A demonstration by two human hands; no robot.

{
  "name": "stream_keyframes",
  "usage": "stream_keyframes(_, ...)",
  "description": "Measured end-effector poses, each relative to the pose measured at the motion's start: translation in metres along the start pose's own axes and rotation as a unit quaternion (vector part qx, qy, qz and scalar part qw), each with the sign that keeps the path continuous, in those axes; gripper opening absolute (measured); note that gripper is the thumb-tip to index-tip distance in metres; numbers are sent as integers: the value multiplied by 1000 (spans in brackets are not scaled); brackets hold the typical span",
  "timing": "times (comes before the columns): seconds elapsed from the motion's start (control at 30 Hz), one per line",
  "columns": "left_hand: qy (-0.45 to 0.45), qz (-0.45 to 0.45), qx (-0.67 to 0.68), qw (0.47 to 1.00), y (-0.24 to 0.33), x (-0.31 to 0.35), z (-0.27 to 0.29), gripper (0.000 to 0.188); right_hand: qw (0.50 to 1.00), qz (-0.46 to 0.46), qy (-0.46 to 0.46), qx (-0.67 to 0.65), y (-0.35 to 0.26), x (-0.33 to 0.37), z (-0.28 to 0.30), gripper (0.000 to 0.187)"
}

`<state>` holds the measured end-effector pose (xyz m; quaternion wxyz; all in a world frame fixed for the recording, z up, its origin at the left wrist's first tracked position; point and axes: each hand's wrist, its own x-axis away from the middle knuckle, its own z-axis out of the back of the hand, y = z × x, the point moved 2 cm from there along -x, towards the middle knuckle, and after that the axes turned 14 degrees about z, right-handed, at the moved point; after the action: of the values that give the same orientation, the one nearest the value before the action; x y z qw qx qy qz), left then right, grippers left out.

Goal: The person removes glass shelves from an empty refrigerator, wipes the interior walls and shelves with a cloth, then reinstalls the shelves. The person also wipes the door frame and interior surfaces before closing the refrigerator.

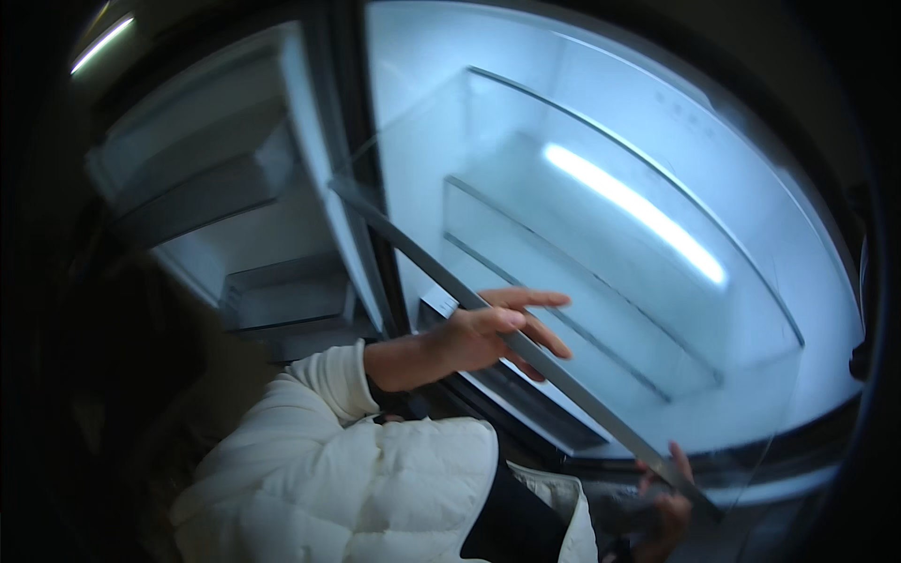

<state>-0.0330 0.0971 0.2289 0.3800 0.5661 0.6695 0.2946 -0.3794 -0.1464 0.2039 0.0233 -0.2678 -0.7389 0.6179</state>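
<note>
A clear glass fridge shelf (422,261) with a grey front trim is held slanting across the opening of a lit refrigerator (413,56). My left hand (497,330) grips it near the middle of the trim, thumb over the front, some fingers stretched out behind and seen through the glass. At the lower right end of the trim, my right hand (668,497) holds the shelf; part of this hand is dim and blurred. The far edge of the glass lies inside the fridge, below a bright light strip (633,214).
The fridge door stands open on the left, carrying an upper bin (202,199) and a lower bin (286,298). Inside the fridge, behind the glass, run pale horizontal edges (582,267). A dark panel (540,403) lies low at the front of the fridge.
</note>
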Motion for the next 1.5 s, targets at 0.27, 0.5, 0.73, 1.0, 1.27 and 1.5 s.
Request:
stream_keyframes(0.27,1,-79,-97,992,13,-20,5,65,719,-294,-36,629,68,29,-8,54)
stream_keyframes(0.5,10,-72,-78,994,17,-40,15,66,663,-376,17,647,76,50,-9,50)
stream_keyframes(0.73,20,-79,-80,993,16,-40,18,67,667,-383,129,626,77,63,-5,78)
stream_keyframes(1.0,36,-65,-74,995,16,-41,13,65,801,-212,190,527,64,45,-8,74)
stream_keyframes(1.27,55,-60,-80,994,17,-39,6,67,926,265,268,24,-8,-8,-38,97)
stream_keyframes(1.5,49,-60,-68,995,18,-38,4,67,901,278,324,74,-34,-38,-48,63)
